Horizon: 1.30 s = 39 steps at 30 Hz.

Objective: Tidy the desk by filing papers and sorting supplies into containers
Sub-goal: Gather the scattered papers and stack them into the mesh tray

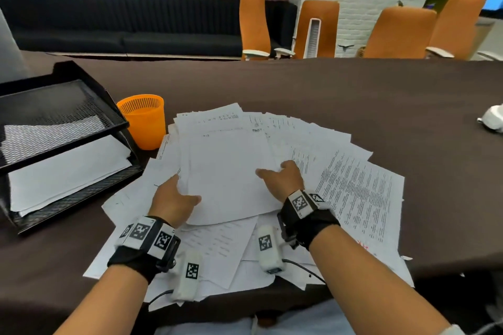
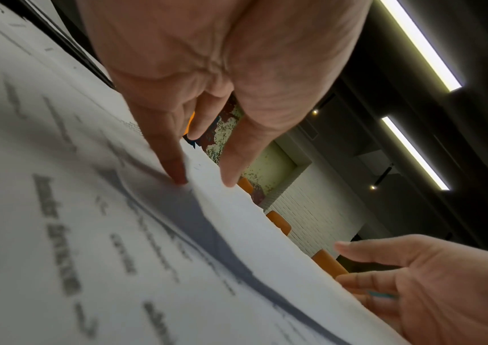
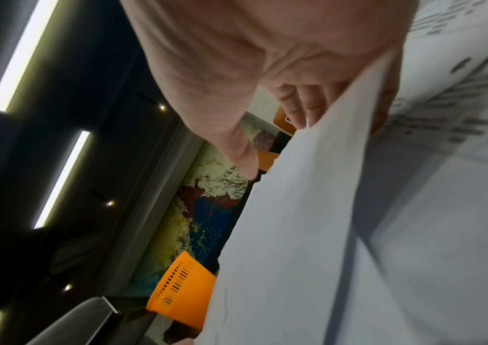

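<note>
Both my forearms reached in from the near edge of the table (image 1: 353, 84), whose dark top stretched bare toward the far side and right, leaving plenty of room to move. Across the near middle lay the fanned papers (image 1: 353, 185), most still unfiled and some overhanging the near edge, where I judged they might slip. To my left stood the black mesh tray (image 1: 68, 128) with some sheets already in its lower tier; I judged the filing barely begun. Just beside the tray and the fan's far left edge stood the orange cup (image 1: 143, 119), with nothing visible in it and no supplies in sight. A white object (image 1: 492, 118) sat well apart at the far right. Between my hands I held a partly lifted stack (image 1: 228, 171). My left hand (image 1: 174, 198) had fingers slid under its left edge, thumb on top. My right hand (image 1: 283, 179) pinched its right edge, thumb above, fingers curled beneath.
</note>
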Each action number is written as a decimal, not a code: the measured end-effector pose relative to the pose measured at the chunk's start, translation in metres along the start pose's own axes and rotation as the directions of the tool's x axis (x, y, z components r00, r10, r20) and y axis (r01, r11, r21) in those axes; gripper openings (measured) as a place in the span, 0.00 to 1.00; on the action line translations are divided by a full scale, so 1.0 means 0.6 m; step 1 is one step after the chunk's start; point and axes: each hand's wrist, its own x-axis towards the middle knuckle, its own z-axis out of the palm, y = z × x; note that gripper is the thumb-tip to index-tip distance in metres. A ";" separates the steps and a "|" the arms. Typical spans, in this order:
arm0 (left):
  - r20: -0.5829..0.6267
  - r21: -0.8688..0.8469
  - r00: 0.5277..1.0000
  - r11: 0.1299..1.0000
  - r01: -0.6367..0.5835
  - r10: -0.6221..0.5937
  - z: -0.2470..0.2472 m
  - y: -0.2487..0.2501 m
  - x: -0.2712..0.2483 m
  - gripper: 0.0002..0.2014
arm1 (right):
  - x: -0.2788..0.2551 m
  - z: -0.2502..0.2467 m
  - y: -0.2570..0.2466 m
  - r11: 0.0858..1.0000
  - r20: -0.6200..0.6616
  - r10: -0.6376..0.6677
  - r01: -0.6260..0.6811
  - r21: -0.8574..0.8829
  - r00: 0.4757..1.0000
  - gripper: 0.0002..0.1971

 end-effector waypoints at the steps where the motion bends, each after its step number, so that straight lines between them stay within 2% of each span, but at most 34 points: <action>1: 0.011 0.001 1.000 1.000 -0.006 0.006 0.001 -0.002 0.002 0.24 | 0.003 0.007 0.000 1.000 0.010 0.015 -0.016 0.025 1.000 0.37; 3: 0.018 -0.047 1.000 0.999 -0.014 0.015 0.003 -0.007 0.004 0.21 | 0.014 0.020 0.005 0.994 0.020 0.015 -0.017 0.106 1.000 0.26; 5: 0.023 -0.124 0.999 0.992 0.026 -0.024 0.000 -0.002 0.001 0.22 | 0.013 0.020 0.006 0.986 0.025 -0.016 0.011 0.164 1.000 0.07; 6: 0.025 -0.162 0.999 0.986 0.047 -0.043 -0.003 0.002 -0.001 0.22 | 0.010 0.016 0.006 0.986 0.025 -0.023 0.019 0.166 0.999 0.03; 8: 0.035 -0.246 0.996 0.965 0.090 -0.084 -0.012 0.005 0.003 0.28 | 0.000 -0.002 0.010 0.982 0.011 -0.036 0.034 0.184 0.999 0.05; 10: 0.037 -0.279 0.991 0.951 0.132 -0.127 -0.020 0.003 0.006 0.35 | -0.007 -0.022 0.017 0.960 -0.022 -0.029 0.034 0.278 0.999 0.10; 11: 0.037 -0.232 0.991 0.964 0.132 -0.127 -0.022 -0.001 0.010 0.30 | -0.006 -0.032 0.024 0.942 -0.034 0.006 0.006 0.336 0.999 0.15; 12: 0.041 -0.164 0.994 0.980 0.111 -0.106 -0.024 0.000 0.007 0.20 | -0.007 -0.041 0.029 0.918 -0.034 0.058 -0.040 0.394 0.998 0.20; 13: 0.057 -0.112 0.994 0.989 0.097 -0.091 -0.024 -0.001 0.007 0.10 | -0.005 -0.047 0.036 0.891 -0.011 0.108 -0.091 0.445 0.994 0.21; 14: 0.064 -0.062 0.995 0.995 0.074 -0.070 -0.022 0.001 0.003 0.09 | -0.010 -0.050 0.036 0.868 0.034 0.146 -0.145 0.474 0.989 0.18; 16: 0.122 -0.027 0.990 0.997 0.074 -0.071 -0.015 0.003 -0.003 0.26 | -0.020 -0.043 0.031 0.863 0.158 0.174 -0.228 0.451 0.972 0.13; 17: 0.148 -0.025 0.985 0.996 0.088 -0.083 -0.011 0.003 -0.003 0.29 | -0.022 -0.035 0.029 0.880 0.184 0.169 -0.232 0.415 0.968 0.13; 18: 0.170 -0.023 0.982 0.995 0.093 -0.088 -0.012 0.010 -0.006 0.26 | -0.027 -0.027 0.025 0.907 0.177 0.139 -0.197 0.372 0.974 0.14; 20: 0.219 -0.038 0.971 0.994 0.104 -0.093 -0.013 0.016 -0.007 0.11 | -0.032 -0.019 0.018 0.950 0.111 0.012 -0.046 0.308 0.994 0.11; 22: 0.262 -0.088 0.961 0.990 0.113 -0.086 -0.021 0.022 -0.011 0.17 | -0.047 -0.033 0.012 0.955 0.136 -0.132 0.089 0.282 0.982 0.10; 24: 0.364 -0.238 0.931 0.962 0.135 -0.041 -0.028 0.027 -0.015 0.11 | -0.067 -0.061 0.018 0.934 0.211 -0.227 0.151 0.323 0.951 0.08; 25: 0.438 -0.307 0.899 0.941 0.141 0.008 -0.033 0.028 -0.018 0.10 | -0.075 -0.077 0.024 0.922 0.238 -0.261 0.169 0.348 0.936 0.09; 26: 0.491 -0.351 0.869 0.927 0.135 0.060 -0.036 0.031 -0.021 0.20 | -0.081 -0.093 0.032 0.915 0.261 -0.287 0.183 0.359 0.922 0.11; 27: 0.506 -0.368 0.859 0.920 0.132 0.079 -0.035 0.031 -0.023 0.28 | -0.085 -0.105 0.041 0.914 0.280 -0.303 0.194 0.356 0.911 0.13; 28: 0.495 -0.383 0.863 0.917 0.109 0.105 -0.033 0.036 -0.029 0.29 | -0.088 -0.115 0.047 0.917 0.292 -0.317 0.214 0.335 0.902 0.14; 30: 0.400 -0.424 0.898 0.905 0.003 0.184 -0.024 0.049 -0.038 0.15 | -0.090 -0.131 0.054 0.921 0.280 -0.347 0.268 0.284 0.895 0.14; 32: 0.276 -0.461 0.914 0.875 -0.146 0.298 -0.019 0.075 -0.052 0.09 | -0.087 -0.146 0.047 0.892 0.204 -0.395 0.321 0.318 0.896 0.13; 35: 0.144 -0.558 0.884 0.774 -0.298 0.444 -0.022 0.109 -0.073 0.09 | -0.092 -0.172 0.015 0.779 0.036 -0.500 0.431 0.456 0.865 0.13; 39: 0.117 -0.603 0.833 0.705 -0.373 0.541 -0.037 0.131 -0.092 0.11 | -0.109 -0.197 -0.014 0.637 -0.066 -0.612 0.541 0.549 0.788 0.11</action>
